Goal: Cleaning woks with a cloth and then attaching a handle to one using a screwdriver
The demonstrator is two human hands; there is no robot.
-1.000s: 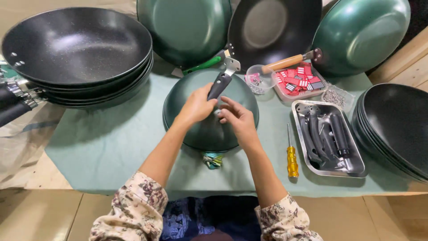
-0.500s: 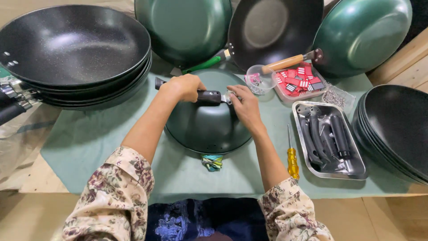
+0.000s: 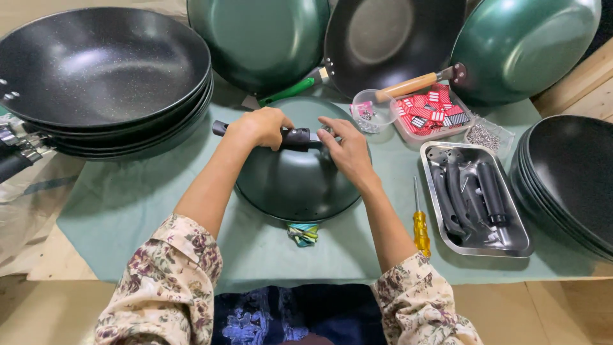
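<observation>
The left hand (image 3: 260, 126) is wrapped in a full grip around a black plastic pan handle (image 3: 290, 137), which lies across the top of an upturned dark green metal wok (image 3: 295, 182). The right hand (image 3: 348, 152) rests on the wok's dome with its fingertips touching the handle's right end; whether they pinch anything small there cannot be told. The wok sits upside down at the middle of a pale green cloth mat (image 3: 121, 204).

Just in front of the wok's near rim lies a small bundle of coloured bands (image 3: 303, 234). To the right, a yellow-handled screwdriver (image 3: 419, 223) lies beside a steel tray of black handles (image 3: 476, 198). Behind the right hand stand a clear plastic cup (image 3: 372, 112) and a clear box of red-and-white tags (image 3: 434, 115).

A stack of black woks (image 3: 102, 76) crowds the left, another stack (image 3: 568, 179) the right edge, and more green pans (image 3: 262, 38) line the back. Open mat remains at the front left.
</observation>
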